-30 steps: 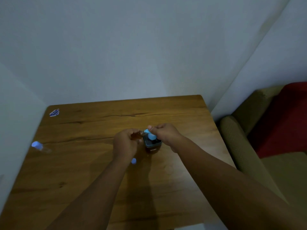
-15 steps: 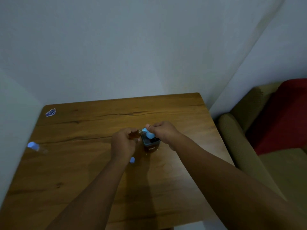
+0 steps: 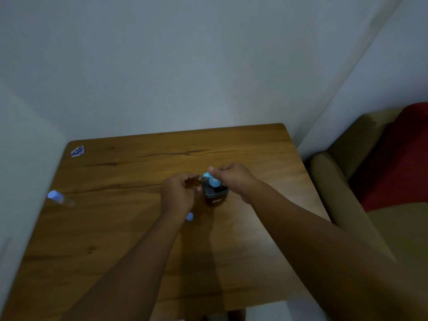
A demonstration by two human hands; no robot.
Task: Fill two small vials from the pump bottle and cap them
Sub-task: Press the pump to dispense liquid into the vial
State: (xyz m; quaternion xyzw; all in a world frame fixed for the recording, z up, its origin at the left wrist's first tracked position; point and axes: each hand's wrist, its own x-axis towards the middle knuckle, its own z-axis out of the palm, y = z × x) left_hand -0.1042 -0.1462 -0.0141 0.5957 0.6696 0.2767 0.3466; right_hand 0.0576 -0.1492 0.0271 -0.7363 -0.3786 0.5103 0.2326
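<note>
Single head view, angled down over the table (image 3: 115, 228).

Nothing readable is showing up here. A small blue-and-white sticker (image 3: 77, 151) is sitting at the far left corner of the brown wooden counter (image 3: 115, 228), its print too blurred to make out. The dark label on the square amber pump bottle (image 3: 216, 200) is showing only an illegible smudge.
</note>
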